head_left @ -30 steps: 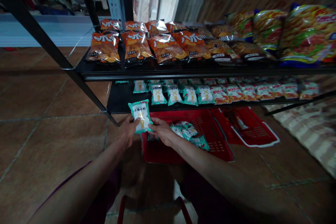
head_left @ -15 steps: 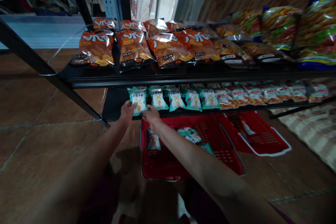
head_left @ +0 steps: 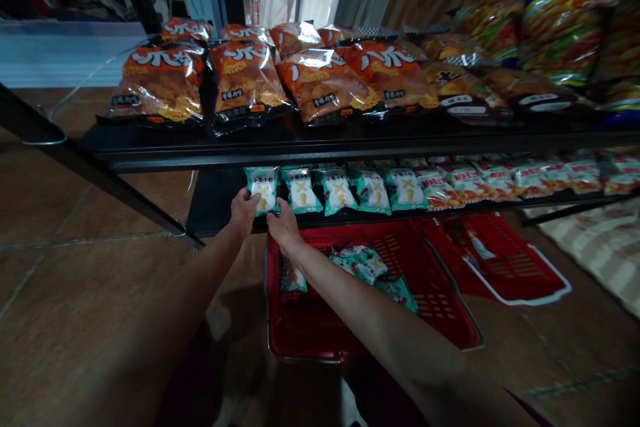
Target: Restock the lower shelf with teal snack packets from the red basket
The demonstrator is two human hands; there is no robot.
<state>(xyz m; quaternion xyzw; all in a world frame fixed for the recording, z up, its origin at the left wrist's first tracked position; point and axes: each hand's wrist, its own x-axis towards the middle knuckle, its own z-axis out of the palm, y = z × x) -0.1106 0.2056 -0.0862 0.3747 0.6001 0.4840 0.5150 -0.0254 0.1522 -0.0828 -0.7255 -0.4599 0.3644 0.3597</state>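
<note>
A small teal-and-white snack bag stands at the left end of the lower shelf's front row. My left hand grips its left edge, thumb across the front. At the bag's lower right corner, my right hand pinches it with bent fingers. Just right of it, a matching teal bag leads a row of several more. Below my right forearm is a red shopping basket, with several loose teal bags inside.
Orange chip bags line the upper shelf close above my hands. A black post slants down at the left. On the floor at right lies a second red basket with a white handle. Red-and-white bags continue the lower row.
The held bag has shifted slightly back and up at the shelf's left end, both hands staying on it. The view has moved a little closer to the shelves.
</note>
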